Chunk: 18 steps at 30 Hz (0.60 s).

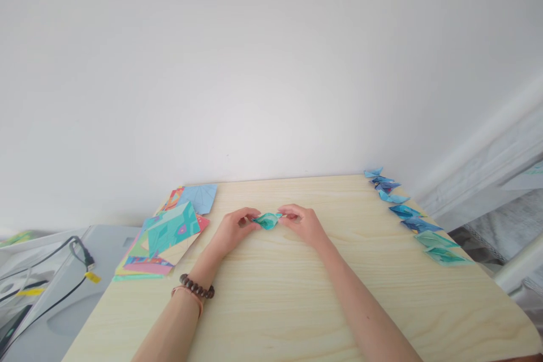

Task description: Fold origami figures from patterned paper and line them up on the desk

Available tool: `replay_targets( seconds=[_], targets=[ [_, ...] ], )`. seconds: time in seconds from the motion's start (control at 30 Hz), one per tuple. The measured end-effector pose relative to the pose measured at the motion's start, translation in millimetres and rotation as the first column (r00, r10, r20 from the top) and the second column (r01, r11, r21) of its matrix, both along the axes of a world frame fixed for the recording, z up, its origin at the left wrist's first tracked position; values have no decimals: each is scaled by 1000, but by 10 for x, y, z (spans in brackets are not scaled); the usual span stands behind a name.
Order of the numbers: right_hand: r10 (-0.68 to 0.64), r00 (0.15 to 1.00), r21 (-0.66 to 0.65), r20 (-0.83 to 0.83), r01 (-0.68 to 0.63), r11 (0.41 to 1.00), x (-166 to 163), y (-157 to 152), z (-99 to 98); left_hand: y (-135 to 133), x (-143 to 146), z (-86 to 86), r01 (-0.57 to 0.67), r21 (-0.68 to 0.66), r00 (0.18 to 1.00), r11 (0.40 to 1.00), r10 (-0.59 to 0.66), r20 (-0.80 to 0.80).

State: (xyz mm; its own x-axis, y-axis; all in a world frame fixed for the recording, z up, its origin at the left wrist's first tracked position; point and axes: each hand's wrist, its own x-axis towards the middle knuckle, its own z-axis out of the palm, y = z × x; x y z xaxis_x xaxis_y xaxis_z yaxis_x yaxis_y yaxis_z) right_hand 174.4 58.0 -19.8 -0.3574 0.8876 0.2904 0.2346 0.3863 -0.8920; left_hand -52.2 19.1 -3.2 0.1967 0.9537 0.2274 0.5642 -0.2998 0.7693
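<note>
A small teal folded paper boat (268,221) is held just above the middle of the table, its centre bowed open. My left hand (236,229) pinches its left tip between thumb and fingers. At the opposite tip, my right hand (302,223) has a pinch grip too. Dark beads and a thin pinkish band circle my left wrist. Whether the boat's underside touches the table I cannot tell.
On the table's left lies a pile of patterned paper sheets (173,232), with a light blue creased sheet (198,198) behind. Several blue and green folded paper boats (405,211) line the right edge. A cable (89,260) lies on a grey surface at left. A wall (271,68) rises behind.
</note>
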Motion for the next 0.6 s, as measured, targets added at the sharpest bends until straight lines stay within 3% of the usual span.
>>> replay_targets(
  seconds=[0.2,0.37,0.6],
  targets=[
    [30,999,36,30,-31,999,3,0,21,34,-62,-42,-48,-60,998,997,51,35],
    [34,996,-64,83,-29,998,37,23,29,59,-94,-85,-65,-85,997,994,68,28],
    [125,992,-62,-13,-125,990,140,105,-29,47,-105,-84,-46,-108,996,993,53,65]
  ],
)
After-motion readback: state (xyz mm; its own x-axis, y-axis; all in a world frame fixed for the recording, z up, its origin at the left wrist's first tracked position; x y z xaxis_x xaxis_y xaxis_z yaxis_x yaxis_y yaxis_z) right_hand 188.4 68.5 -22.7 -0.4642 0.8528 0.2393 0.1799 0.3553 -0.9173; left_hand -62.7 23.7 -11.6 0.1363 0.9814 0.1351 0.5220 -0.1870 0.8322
